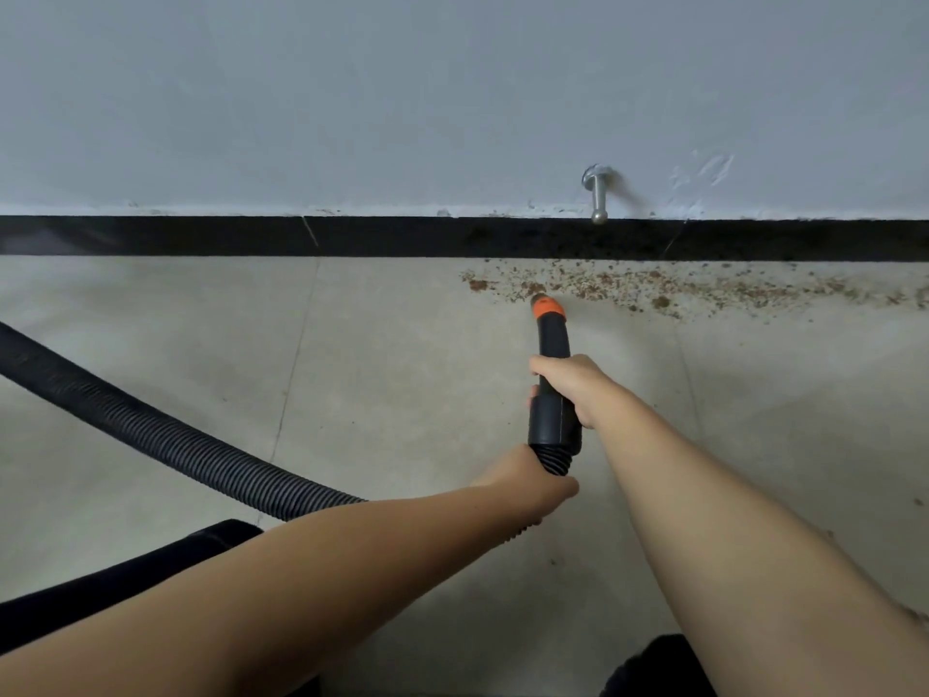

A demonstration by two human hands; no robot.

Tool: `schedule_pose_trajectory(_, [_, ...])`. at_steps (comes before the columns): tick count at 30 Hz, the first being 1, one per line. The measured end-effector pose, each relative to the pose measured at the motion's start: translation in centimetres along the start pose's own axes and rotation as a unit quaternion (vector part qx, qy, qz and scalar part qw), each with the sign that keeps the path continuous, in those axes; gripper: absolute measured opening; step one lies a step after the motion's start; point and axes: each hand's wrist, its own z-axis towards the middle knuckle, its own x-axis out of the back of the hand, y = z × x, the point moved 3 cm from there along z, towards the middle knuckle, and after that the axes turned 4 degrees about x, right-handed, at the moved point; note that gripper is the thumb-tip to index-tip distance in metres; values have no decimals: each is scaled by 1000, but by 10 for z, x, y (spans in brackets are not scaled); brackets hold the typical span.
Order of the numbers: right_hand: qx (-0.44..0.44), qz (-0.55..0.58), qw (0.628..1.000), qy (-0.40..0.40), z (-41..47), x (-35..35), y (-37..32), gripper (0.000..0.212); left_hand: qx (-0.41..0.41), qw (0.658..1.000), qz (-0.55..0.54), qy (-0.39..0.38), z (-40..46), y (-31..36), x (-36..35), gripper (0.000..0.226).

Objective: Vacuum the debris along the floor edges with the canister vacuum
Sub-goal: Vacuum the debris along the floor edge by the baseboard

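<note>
here, head view: nozzle [547, 306], orange-tipped, at the near edge of the debris [653, 289] strewn on the floor [402, 369] along the black skirting [201, 236]. right hand [573, 389] wraps the rigid wand; left hand [533, 480] grips the ribbed hose [151, 430]. likely light, stiff forward, floppy behind; best held at the wand.

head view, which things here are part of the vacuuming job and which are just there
Part of the job:
- nozzle, orange-tipped, in the right hand
- ribbed hose, held near the cuff by the left hand
- brown debris along the black skirting

Just there:
- metal door stop on the wall
</note>
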Motion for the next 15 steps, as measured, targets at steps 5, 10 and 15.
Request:
schedule_pose_trajectory(5, [24,-65,997,-38,2,-26,3,26,24,999,-33,16,-1,-18,3,13])
schedule_pose_trajectory(10, [36,-82,994,-64,5,-45,-1,27,21,997,-55,42,-1,-24,11,13])
schedule_pose_trajectory(15, [36,-49,997,-52,7,-42,-3,24,13,998,-26,49,3,-20,17,17])
